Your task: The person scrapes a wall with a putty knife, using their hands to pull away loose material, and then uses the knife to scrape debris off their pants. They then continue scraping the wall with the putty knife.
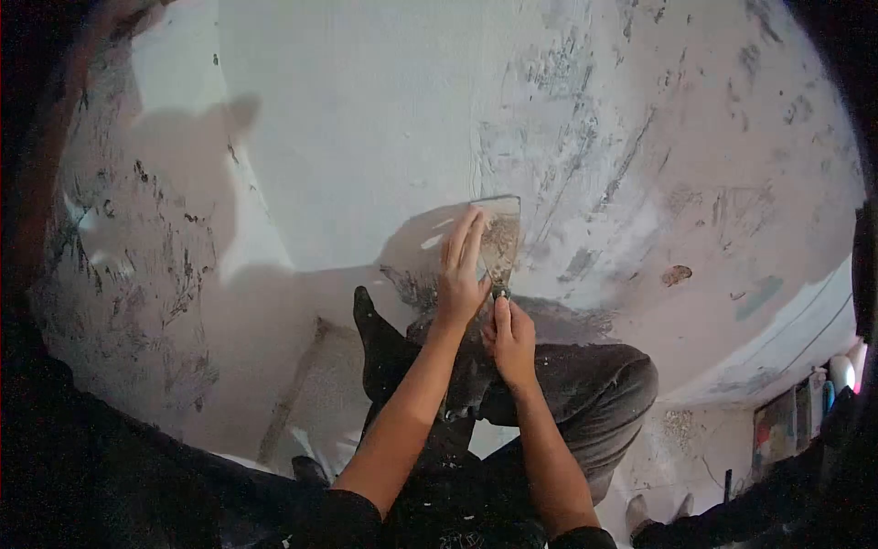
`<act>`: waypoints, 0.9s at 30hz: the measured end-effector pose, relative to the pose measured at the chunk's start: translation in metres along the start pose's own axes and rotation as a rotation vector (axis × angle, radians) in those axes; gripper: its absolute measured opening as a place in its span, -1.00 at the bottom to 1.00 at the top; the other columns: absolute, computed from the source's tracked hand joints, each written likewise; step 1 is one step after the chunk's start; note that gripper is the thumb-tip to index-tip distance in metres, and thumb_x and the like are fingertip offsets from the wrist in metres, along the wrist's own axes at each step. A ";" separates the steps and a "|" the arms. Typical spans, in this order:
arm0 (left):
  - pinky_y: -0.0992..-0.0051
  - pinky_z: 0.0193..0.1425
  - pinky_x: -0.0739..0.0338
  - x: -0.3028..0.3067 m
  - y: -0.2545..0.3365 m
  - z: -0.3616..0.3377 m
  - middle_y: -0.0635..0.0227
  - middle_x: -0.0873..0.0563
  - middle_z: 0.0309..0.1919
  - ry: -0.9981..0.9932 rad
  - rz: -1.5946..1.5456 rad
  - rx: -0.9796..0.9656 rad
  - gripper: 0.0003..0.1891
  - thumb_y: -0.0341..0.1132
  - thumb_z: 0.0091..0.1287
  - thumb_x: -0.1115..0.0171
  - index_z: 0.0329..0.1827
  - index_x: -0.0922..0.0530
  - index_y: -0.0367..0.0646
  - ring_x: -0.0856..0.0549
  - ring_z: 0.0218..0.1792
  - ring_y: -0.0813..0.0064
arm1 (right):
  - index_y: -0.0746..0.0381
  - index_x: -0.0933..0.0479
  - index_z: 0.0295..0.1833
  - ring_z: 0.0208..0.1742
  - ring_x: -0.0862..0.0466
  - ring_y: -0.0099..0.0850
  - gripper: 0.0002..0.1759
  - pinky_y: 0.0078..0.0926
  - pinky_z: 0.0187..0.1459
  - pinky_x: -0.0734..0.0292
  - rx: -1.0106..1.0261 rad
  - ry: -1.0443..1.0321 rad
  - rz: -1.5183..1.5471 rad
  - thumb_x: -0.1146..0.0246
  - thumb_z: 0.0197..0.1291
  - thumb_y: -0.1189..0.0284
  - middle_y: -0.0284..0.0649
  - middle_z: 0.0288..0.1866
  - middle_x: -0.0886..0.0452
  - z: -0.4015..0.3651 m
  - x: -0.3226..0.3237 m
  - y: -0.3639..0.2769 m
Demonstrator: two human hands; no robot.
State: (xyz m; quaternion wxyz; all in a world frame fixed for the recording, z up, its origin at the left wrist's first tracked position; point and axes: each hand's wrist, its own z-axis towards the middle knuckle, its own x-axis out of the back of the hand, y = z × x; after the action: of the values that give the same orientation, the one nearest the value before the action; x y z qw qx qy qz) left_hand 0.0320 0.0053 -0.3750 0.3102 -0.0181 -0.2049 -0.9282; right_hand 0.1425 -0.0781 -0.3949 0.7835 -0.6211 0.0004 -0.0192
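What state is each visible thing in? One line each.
Scraper: gripped by handle, blade upward in view, smeared with residue.
Right hand: closed around the handle.
Left hand: open, fingers extended at the blade's left side; pressure can't be told.
Wall: pale and fairly even mid-view, patchy and dark-marked to the right.
Trousers: dark, light specks, knee bent.

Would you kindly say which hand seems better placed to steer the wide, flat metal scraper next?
Probably the right hand: it grips the dark handle of the metal scraper, while the left hand only has its fingers along the blade.
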 end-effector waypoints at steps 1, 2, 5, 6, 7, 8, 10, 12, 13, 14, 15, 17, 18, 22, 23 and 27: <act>0.13 0.42 -0.30 -0.001 0.002 0.001 0.19 -0.38 0.39 0.006 0.021 -0.017 -0.13 -0.62 -0.04 -0.31 0.48 -0.29 -0.15 -0.39 0.36 0.06 | 0.29 -0.39 -0.33 -0.61 -0.39 -0.60 -0.57 -0.52 -0.56 -0.32 -0.014 0.005 0.004 0.04 0.53 0.18 -0.39 -0.58 -0.36 0.001 -0.001 0.000; 0.13 0.37 -0.33 -0.002 0.005 0.001 0.21 -0.42 0.35 0.014 0.045 -0.030 -0.15 -0.61 -0.05 -0.32 0.45 -0.34 -0.15 -0.43 0.30 0.07 | 0.29 -0.39 -0.33 -0.61 -0.39 -0.60 -0.57 -0.52 -0.56 -0.32 -0.004 -0.002 0.005 0.04 0.53 0.18 -0.39 -0.58 -0.36 0.001 -0.001 -0.002; 0.14 0.31 -0.38 -0.003 0.006 0.003 0.23 -0.48 0.29 0.025 0.056 -0.040 -0.19 -0.60 -0.07 -0.34 0.40 -0.40 -0.15 -0.49 0.23 0.09 | 0.29 -0.39 -0.31 -0.62 -0.40 -0.56 -0.58 -0.52 -0.58 -0.34 0.017 0.054 0.004 0.06 0.54 0.20 -0.35 -0.56 -0.37 0.002 -0.002 0.002; 0.13 0.29 -0.38 -0.003 0.006 0.003 0.24 -0.50 0.27 0.027 0.035 -0.034 -0.20 -0.60 -0.08 -0.35 0.39 -0.42 -0.15 -0.50 0.21 0.10 | 0.29 -0.39 -0.31 -0.62 -0.40 -0.56 -0.58 -0.52 -0.58 -0.34 0.018 0.050 0.008 0.06 0.54 0.20 -0.35 -0.56 -0.37 0.004 0.000 0.011; 0.21 0.16 -0.50 -0.003 0.006 0.003 0.28 -0.52 0.26 0.060 0.075 -0.054 -0.19 -0.61 -0.08 -0.35 0.39 -0.42 -0.10 -0.57 0.12 0.14 | 0.25 -0.33 -0.33 -0.64 -0.30 -0.61 -0.57 -0.56 -0.62 -0.23 0.081 0.043 -0.045 0.08 0.55 0.17 -0.40 -0.58 -0.28 0.007 0.001 0.019; 0.21 0.16 -0.50 -0.003 0.007 0.003 0.28 -0.52 0.26 0.063 0.080 -0.063 -0.19 -0.61 -0.08 -0.35 0.39 -0.42 -0.10 -0.57 0.12 0.14 | 0.20 -0.27 -0.36 -0.66 -0.21 -0.66 -0.57 -0.59 -0.65 -0.12 0.149 0.038 -0.097 0.11 0.56 0.15 -0.45 -0.60 -0.19 0.010 0.001 0.026; 0.35 -0.03 -0.60 -0.002 0.009 -0.001 0.32 -0.52 0.29 0.002 -0.078 0.095 -0.18 -0.62 -0.07 -0.34 0.40 -0.43 -0.03 -0.64 0.05 0.17 | 0.21 -0.27 -0.36 -0.67 -0.21 -0.66 -0.56 -0.59 -0.66 -0.13 0.124 0.033 -0.041 0.11 0.56 0.15 -0.45 -0.60 -0.19 0.004 -0.006 0.005; 0.37 -0.07 -0.62 0.001 0.012 -0.001 0.33 -0.52 0.31 -0.004 -0.044 0.098 -0.17 -0.63 -0.08 -0.34 0.40 -0.42 0.00 -0.65 0.06 0.18 | 0.21 -0.27 -0.37 -0.67 -0.21 -0.66 -0.56 -0.59 -0.66 -0.14 0.084 0.031 0.006 0.10 0.56 0.15 -0.45 -0.60 -0.19 0.000 -0.007 -0.002; 0.39 -0.10 -0.63 0.001 0.014 -0.002 0.35 -0.51 0.32 -0.009 -0.014 0.107 -0.15 -0.64 -0.08 -0.34 0.41 -0.42 0.03 -0.66 0.08 0.20 | 0.21 -0.27 -0.37 -0.67 -0.22 -0.65 -0.56 -0.59 -0.66 -0.15 0.060 0.030 -0.003 0.10 0.56 0.15 -0.44 -0.61 -0.21 0.000 -0.006 -0.003; 0.41 -0.14 -0.65 0.002 0.016 -0.002 0.37 -0.51 0.33 -0.011 0.017 0.115 -0.14 -0.66 -0.09 -0.33 0.41 -0.42 0.06 -0.68 0.09 0.21 | 0.21 -0.27 -0.37 -0.68 -0.23 -0.65 -0.56 -0.59 -0.66 -0.17 0.039 0.029 -0.013 0.10 0.56 0.15 -0.43 -0.62 -0.22 0.001 -0.005 -0.003; 0.41 -0.14 -0.65 0.001 0.015 -0.004 0.37 -0.51 0.33 -0.009 0.016 0.112 -0.14 -0.66 -0.09 -0.33 0.41 -0.42 0.06 -0.68 0.09 0.21 | 0.21 -0.27 -0.37 -0.68 -0.23 -0.65 -0.56 -0.59 -0.66 -0.17 0.043 0.029 -0.013 0.10 0.56 0.15 -0.43 -0.62 -0.22 0.000 -0.005 -0.005; 0.40 -0.14 -0.66 0.000 0.011 -0.005 0.38 -0.50 0.34 -0.057 -0.017 0.162 -0.14 -0.66 -0.07 -0.32 0.42 -0.40 0.07 -0.67 0.11 0.23 | 0.21 -0.28 -0.37 -0.68 -0.24 -0.65 -0.56 -0.59 -0.66 -0.18 0.039 0.016 0.055 0.10 0.55 0.15 -0.43 -0.62 -0.23 0.000 -0.007 -0.008; 0.40 -0.14 -0.66 -0.001 0.009 -0.004 0.38 -0.50 0.34 -0.050 -0.011 0.154 -0.14 -0.66 -0.07 -0.32 0.42 -0.40 0.07 -0.67 0.11 0.23 | 0.21 -0.28 -0.37 -0.68 -0.24 -0.65 -0.56 -0.59 -0.66 -0.18 0.049 0.009 0.059 0.10 0.55 0.15 -0.43 -0.62 -0.23 0.001 -0.008 -0.008; 0.39 -0.09 -0.67 -0.004 0.002 -0.008 0.33 -0.46 0.37 -0.035 -0.035 0.086 -0.17 -0.63 0.00 -0.26 0.45 -0.36 0.04 -0.62 0.18 0.16 | 0.20 -0.29 -0.36 -0.68 -0.25 -0.65 -0.56 -0.59 -0.66 -0.20 0.036 0.011 0.069 0.08 0.54 0.12 -0.44 -0.62 -0.24 -0.001 -0.008 -0.005; 0.37 -0.06 -0.67 -0.005 -0.001 -0.011 0.32 -0.45 0.37 -0.050 -0.074 0.095 -0.19 -0.61 0.03 -0.24 0.46 -0.35 0.02 -0.60 0.20 0.14 | 0.20 -0.29 -0.36 -0.69 -0.27 -0.65 -0.55 -0.60 -0.66 -0.21 0.013 0.012 0.089 0.08 0.54 0.12 -0.43 -0.63 -0.26 -0.001 -0.008 -0.005; 0.37 -0.08 -0.68 -0.005 0.000 -0.014 0.30 -0.42 0.41 -0.045 -0.074 0.086 -0.21 -0.58 0.09 -0.19 0.49 -0.31 0.01 -0.60 0.21 0.12 | 0.21 -0.31 -0.35 -0.68 -0.30 -0.64 -0.55 -0.60 -0.65 -0.21 0.035 0.006 0.013 0.09 0.54 0.12 -0.43 -0.64 -0.27 -0.001 -0.005 -0.009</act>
State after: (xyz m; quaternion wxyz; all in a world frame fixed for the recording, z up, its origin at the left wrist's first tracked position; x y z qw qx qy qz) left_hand 0.0370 0.0023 -0.3886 0.2716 -0.0184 -0.2520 -0.9287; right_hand 0.1373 -0.0813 -0.3864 0.7942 -0.6074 0.0064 -0.0162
